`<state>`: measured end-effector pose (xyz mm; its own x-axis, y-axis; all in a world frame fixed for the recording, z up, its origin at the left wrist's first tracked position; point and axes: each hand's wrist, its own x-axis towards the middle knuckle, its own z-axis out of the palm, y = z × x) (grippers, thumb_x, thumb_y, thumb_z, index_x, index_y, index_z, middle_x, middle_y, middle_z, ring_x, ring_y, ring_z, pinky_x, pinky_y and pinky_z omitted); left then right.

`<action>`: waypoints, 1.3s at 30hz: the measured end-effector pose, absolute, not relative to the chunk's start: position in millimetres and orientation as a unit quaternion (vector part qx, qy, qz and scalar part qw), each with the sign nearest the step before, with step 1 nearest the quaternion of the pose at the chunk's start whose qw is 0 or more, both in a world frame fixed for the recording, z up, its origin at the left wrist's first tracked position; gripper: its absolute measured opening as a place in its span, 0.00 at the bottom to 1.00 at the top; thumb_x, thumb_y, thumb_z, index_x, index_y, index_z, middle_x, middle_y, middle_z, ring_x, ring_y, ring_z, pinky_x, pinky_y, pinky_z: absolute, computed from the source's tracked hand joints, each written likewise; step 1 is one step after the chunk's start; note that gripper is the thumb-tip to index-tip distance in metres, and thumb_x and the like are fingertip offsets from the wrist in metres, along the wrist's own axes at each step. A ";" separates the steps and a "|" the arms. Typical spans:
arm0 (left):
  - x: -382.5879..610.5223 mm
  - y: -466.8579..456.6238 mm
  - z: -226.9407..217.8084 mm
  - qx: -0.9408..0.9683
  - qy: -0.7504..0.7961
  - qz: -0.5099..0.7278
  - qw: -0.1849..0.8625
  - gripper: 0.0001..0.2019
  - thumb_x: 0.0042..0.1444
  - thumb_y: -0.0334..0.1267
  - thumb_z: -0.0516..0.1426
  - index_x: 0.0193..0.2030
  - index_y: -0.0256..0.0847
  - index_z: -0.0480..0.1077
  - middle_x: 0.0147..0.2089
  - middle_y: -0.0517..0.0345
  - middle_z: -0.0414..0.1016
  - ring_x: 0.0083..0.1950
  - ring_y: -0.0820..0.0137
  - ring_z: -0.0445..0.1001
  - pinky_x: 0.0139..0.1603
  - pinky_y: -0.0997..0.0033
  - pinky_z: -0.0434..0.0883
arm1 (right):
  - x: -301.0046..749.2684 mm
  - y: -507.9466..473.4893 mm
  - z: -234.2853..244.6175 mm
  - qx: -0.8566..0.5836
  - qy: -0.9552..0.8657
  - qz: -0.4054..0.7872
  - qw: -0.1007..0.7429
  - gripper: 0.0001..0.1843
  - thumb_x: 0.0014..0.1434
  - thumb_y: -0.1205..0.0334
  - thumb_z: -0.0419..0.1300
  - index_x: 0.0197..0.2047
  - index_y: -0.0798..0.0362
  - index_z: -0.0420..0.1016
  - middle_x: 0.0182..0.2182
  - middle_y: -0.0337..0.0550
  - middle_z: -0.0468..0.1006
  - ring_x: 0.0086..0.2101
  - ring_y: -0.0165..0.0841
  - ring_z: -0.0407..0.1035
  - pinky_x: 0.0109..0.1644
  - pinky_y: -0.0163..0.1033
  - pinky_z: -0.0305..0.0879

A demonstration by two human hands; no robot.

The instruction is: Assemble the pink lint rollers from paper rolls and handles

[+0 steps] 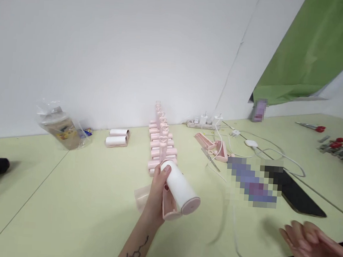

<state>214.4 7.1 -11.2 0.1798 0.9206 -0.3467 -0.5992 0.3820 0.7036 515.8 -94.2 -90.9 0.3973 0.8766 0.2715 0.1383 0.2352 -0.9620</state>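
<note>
My left hand [157, 194] is closed round a pink lint roller [179, 191] with a white roll, held up over the pale green table [75, 200], its flat end pointing toward me. Just beyond it stands a stacked row of several pink rollers [160, 143]. My right hand [313, 244] hovers at the lower right near the table's front edge, blurred by motion, fingers stretched out and apart, holding nothing. A white cable [237, 239] curves across the table between the two hands.
Two white rolls [117, 137] and a plastic bag with a brown packet [61, 126] lie at the back left. A power strip with chargers [204, 123], a pink piece with scissors [214, 149], a dark phone [297, 194], red-handled tools [339, 146] and a green sheet [312, 52] are to the right.
</note>
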 end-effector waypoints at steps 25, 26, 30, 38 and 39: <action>242.9 9.6 -35.0 0.195 0.356 0.602 0.688 0.19 0.51 0.54 0.53 0.40 0.41 0.61 0.28 0.62 0.63 0.28 0.74 0.64 0.26 0.78 0.64 | 373.8 24.6 -52.2 -0.273 -0.772 0.408 0.405 0.38 0.47 0.39 0.57 0.58 0.46 0.57 0.61 0.50 0.51 0.59 0.45 0.47 0.59 0.49 0.48; 243.0 9.7 -34.6 0.198 0.358 0.604 0.684 0.19 0.51 0.54 0.53 0.41 0.42 0.61 0.29 0.62 0.64 0.28 0.74 0.65 0.26 0.78 0.64 | 373.1 24.4 -52.9 -0.274 -0.767 0.415 0.405 0.39 0.47 0.40 0.58 0.58 0.46 0.57 0.61 0.50 0.50 0.59 0.46 0.46 0.59 0.49 0.48; 240.3 10.8 -34.7 0.228 0.368 0.608 0.666 0.17 0.51 0.51 0.54 0.42 0.43 0.58 0.32 0.60 0.66 0.29 0.73 0.68 0.27 0.77 0.66 | 365.5 24.6 -59.7 -0.255 -0.733 0.470 0.421 0.40 0.44 0.40 0.60 0.58 0.45 0.57 0.62 0.49 0.47 0.60 0.46 0.42 0.58 0.49 0.50; 227.4 12.1 -35.3 0.282 0.430 0.668 0.537 0.26 0.46 0.54 0.56 0.48 0.47 0.53 0.39 0.56 0.64 0.31 0.70 0.68 0.28 0.72 0.68 | 352.8 26.5 -71.3 -0.271 -0.647 0.516 0.492 0.30 0.39 0.36 0.61 0.40 0.48 0.67 0.41 0.45 0.66 0.41 0.38 0.63 0.43 0.39 0.62; 226.2 13.1 -36.3 0.286 0.440 0.674 0.520 0.26 0.46 0.55 0.56 0.48 0.47 0.53 0.40 0.56 0.64 0.31 0.70 0.67 0.28 0.73 0.67 | 351.8 25.5 -69.8 -0.278 -0.650 0.516 0.483 0.28 0.41 0.35 0.59 0.35 0.50 0.68 0.37 0.43 0.65 0.37 0.35 0.63 0.40 0.37 0.62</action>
